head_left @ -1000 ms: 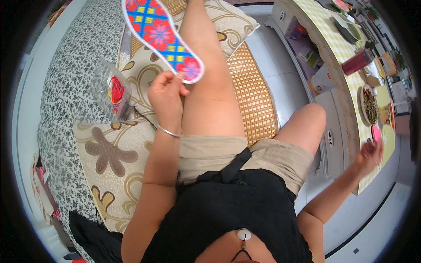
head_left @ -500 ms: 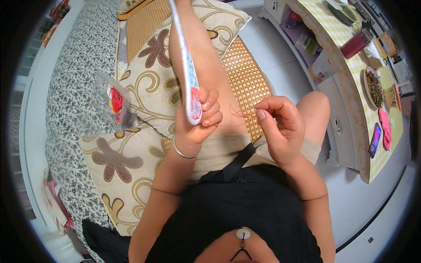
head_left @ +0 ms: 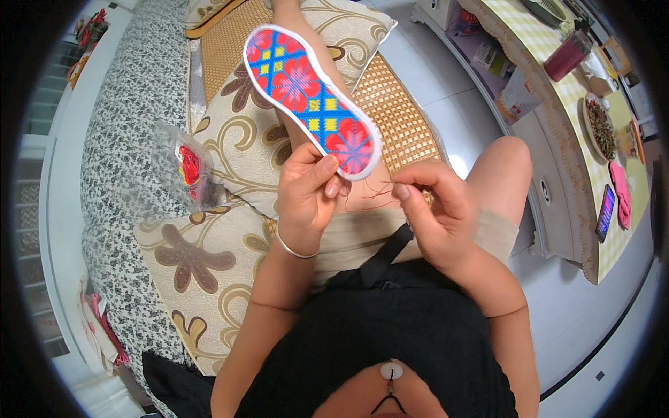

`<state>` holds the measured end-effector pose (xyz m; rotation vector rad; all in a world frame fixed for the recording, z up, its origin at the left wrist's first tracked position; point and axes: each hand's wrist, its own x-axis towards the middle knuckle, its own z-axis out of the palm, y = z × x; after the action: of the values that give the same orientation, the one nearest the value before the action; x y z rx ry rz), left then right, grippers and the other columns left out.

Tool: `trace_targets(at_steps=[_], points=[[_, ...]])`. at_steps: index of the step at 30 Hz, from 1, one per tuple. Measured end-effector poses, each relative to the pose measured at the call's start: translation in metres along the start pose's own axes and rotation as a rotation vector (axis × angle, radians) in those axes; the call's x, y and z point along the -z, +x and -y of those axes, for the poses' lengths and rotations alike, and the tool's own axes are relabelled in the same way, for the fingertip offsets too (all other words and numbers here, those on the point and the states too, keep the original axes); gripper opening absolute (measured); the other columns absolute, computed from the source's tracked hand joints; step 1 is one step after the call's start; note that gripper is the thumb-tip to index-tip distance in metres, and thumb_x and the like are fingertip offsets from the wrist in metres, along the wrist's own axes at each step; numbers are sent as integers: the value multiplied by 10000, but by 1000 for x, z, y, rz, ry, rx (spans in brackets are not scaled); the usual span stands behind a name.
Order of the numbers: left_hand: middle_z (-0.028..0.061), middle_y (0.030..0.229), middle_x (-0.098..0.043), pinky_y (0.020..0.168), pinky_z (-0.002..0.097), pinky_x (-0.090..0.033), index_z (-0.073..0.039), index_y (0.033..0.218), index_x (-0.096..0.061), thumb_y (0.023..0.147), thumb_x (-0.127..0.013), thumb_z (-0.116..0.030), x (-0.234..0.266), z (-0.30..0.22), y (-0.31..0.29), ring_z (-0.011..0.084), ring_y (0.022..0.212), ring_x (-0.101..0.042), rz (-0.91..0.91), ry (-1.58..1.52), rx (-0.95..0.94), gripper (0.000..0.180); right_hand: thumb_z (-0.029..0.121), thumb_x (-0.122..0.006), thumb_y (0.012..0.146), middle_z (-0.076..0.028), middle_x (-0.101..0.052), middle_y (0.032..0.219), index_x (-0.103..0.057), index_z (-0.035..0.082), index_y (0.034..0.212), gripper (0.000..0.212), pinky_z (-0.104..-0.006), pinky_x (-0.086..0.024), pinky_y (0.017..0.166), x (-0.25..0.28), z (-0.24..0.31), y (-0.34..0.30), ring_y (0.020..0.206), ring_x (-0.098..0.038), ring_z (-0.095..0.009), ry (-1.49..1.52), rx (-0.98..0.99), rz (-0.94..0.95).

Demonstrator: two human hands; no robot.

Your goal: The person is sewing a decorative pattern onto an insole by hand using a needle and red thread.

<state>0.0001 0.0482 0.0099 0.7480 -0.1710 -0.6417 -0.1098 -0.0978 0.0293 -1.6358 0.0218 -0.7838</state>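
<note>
My left hand [head_left: 310, 191] pinches the heel end of an embroidered insole [head_left: 296, 83] between thumb and fingers. Its patterned face is turned up, with red flowers, blue bands and yellow squares inside a white rim. Red thread [head_left: 376, 195] hangs in loose strands between the insole's lower end and my right hand [head_left: 439, 212]. The thumb and forefinger of that hand are pressed together on the thread. Whether a needle sits in the pinch is too small to tell.
A clear bag of red and yellow thread [head_left: 189, 167] lies on the patterned cushion [head_left: 191, 258] at left. On the right, a checked-cloth table [head_left: 617, 244] carries a phone [head_left: 605, 212], a pink cloth [head_left: 620, 195], a dish of food [head_left: 598, 129] and a dark red cup [head_left: 568, 56].
The insole has turned from edge-on to show its patterned face. My left hand has rotated with it, and my right hand has shifted slightly down and left.
</note>
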Motion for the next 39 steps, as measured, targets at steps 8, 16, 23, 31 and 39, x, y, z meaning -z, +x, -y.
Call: trace_targets(at_steps=[8,16,23,31,39], points=[[59,675,-588,477,184,-397,41,829,-583,826,-608,34,-16,3,-16,52,503,-484,-123,510,-167,26,-32,-668,673,-104,-575,665,-618,25,842,185,-347,-442,514,2,-11,4,581,-565,-265,-365,255,91],[42,728,-585,484,165,-400,55,839,-589,827,-606,46,-23,2,-23,30,549,-504,-96,654,-267,23,-2,-680,659,-84,-527,626,-613,32,832,188,-353,-424,487,-5,-13,4,553,-541,-252,-433,350,119],[35,723,-573,476,160,-399,51,843,-590,824,-612,44,-19,2,-23,28,544,-506,-85,677,-279,30,-4,-674,640,-82,-520,626,-612,27,838,210,-346,-419,477,0,-8,4,542,-534,-247,-517,326,123],[36,727,-572,473,159,-399,56,845,-590,821,-617,47,-23,2,-23,26,544,-505,-76,648,-278,37,4,-668,644,-78,-507,616,-603,37,839,208,-344,-418,476,-3,-8,4,542,-533,-245,-494,343,151],[39,751,-576,487,165,-388,60,826,-603,807,-627,53,-26,3,-25,32,563,-505,-104,731,-300,32,-86,-659,623,-76,-494,583,-601,12,817,225,-323,-380,442,-5,-9,5,493,-496,-225,-482,386,123]])
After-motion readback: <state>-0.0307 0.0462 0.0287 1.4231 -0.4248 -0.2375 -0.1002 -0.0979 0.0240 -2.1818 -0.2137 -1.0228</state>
